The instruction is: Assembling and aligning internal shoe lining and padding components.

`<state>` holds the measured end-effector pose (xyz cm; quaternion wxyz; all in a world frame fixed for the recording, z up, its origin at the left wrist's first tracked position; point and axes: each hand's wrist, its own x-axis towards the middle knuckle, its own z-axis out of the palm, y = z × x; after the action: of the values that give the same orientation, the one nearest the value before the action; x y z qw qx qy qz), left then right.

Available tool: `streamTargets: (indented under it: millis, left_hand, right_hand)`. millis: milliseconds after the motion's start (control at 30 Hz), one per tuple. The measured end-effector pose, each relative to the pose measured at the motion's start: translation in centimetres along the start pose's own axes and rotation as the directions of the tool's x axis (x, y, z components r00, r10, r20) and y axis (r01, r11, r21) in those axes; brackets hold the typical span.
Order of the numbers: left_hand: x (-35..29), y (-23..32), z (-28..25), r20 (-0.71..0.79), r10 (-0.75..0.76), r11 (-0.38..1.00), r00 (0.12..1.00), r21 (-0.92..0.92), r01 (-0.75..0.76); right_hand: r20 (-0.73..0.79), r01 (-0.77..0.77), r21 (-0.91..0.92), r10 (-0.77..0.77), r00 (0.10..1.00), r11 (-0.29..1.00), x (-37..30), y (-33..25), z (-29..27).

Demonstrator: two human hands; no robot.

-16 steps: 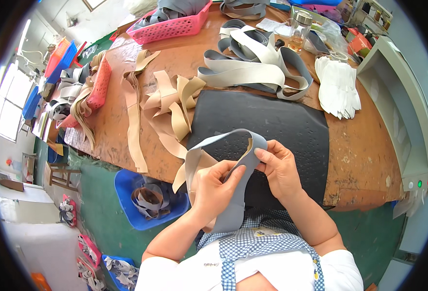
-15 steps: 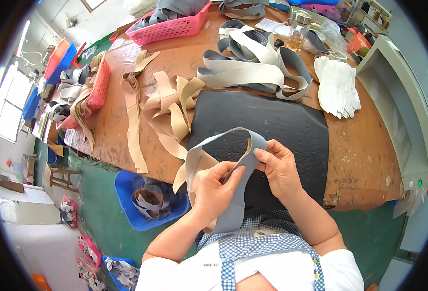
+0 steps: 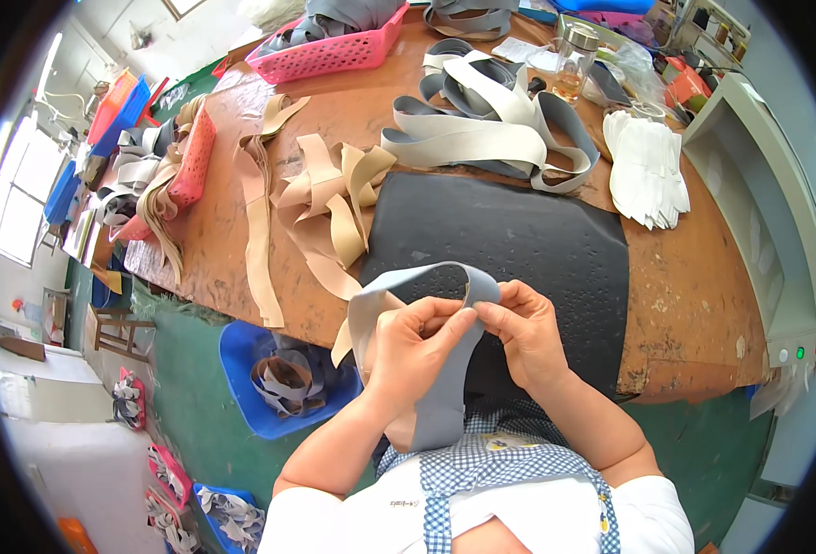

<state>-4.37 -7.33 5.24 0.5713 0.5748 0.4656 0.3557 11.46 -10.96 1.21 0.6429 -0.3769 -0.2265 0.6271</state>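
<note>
Brown, worn wooden table (image 3: 694, 305) spreads before you, a black mat (image 3: 519, 240) laid at its near edge. Your left hand (image 3: 417, 346) and right hand (image 3: 523, 332) both pinch a grey strap (image 3: 435, 388) looped above that mat. Tan strips (image 3: 329, 198) lie left, grey bands (image 3: 491, 129) beyond, a pink basket (image 3: 334, 51) farther back, green floor (image 3: 186, 351) below.

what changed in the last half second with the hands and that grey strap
Almost nothing: both the left hand and right hand still pinch the looped grey fabric strap over the black mat; the loop's shape barely shifted. The beige strips and pink basket are unchanged.
</note>
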Motion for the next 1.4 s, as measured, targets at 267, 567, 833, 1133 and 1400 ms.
streamTargets:
  millis: [267,567,833,1133,1400]
  left_hand:
    - [-0.2,-0.4,0.2,-0.052,0.056,0.997,0.997,0.051,-0.054]
    - [-0.4,-0.8,0.4,-0.071,0.045,0.999,0.996,0.025,-0.043]
    - [0.3,-0.6,0.2,0.013,-0.001,0.998,1.000,-0.062,0.002]
    - [-4.0,-2.1,1.8,-0.019,0.133,0.951,0.991,0.284,-0.122]
    - [-1.6,-0.8,-2.1,0.276,0.712,0.213,0.646,0.792,-0.573]
  right_hand:
    - [0.013,-0.057,0.040,0.056,0.998,0.998,0.7,-0.6,0.8]
    - [-0.050,-0.013,0.118,0.019,0.999,0.993,0.5,0.1,1.0]
    - [-0.016,-0.010,-0.100,0.008,1.000,0.995,1.9,-1.5,1.5]
    - [-0.094,0.105,0.145,-0.092,0.991,0.984,14.3,-8.1,1.5]
    - [-0.102,0.167,0.125,-0.154,0.983,0.978,20.2,-13.1,-0.5]
